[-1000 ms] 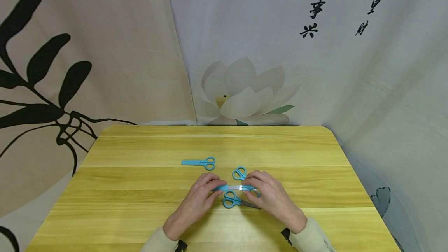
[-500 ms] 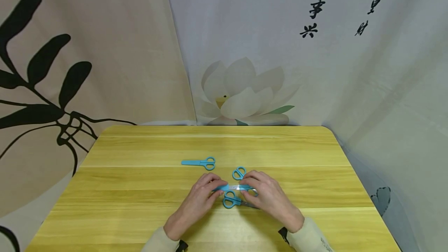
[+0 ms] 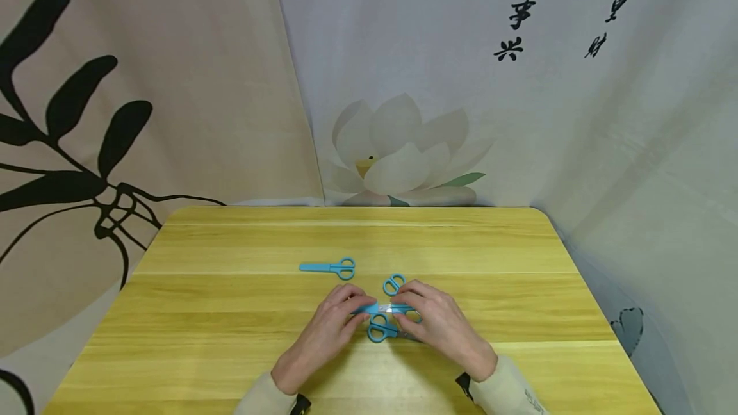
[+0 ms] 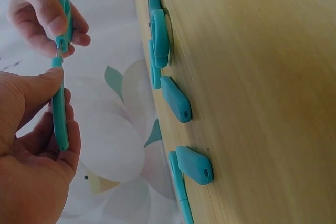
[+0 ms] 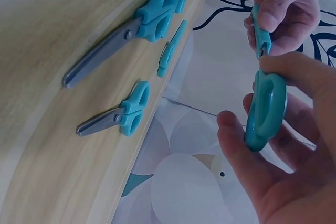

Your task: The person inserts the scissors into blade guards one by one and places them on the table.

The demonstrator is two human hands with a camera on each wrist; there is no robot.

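My left hand (image 3: 331, 320) pinches a turquoise scissors sheath (image 4: 60, 111) between thumb and fingers. My right hand (image 3: 446, 322) grips a pair of turquoise-handled scissors (image 5: 269, 106) by the handle. The blades point left into the sheath's mouth, and only a short strip of metal (image 3: 385, 308) shows between the two hands. In both wrist views, sheath and scissors are raised above the table and lined up end to end.
On the wooden table (image 3: 230, 338) lie bare-bladed scissors (image 3: 377, 328) just in front of the hands and another pair (image 3: 394, 284) behind them. Sheathed scissors (image 3: 323, 268) lie farther back left. Two loose sheaths (image 4: 194, 165) show in the left wrist view.
My right hand has moved slightly left with the scissors, so less bare blade shows outside the sheath. My left hand has stayed nearly still.
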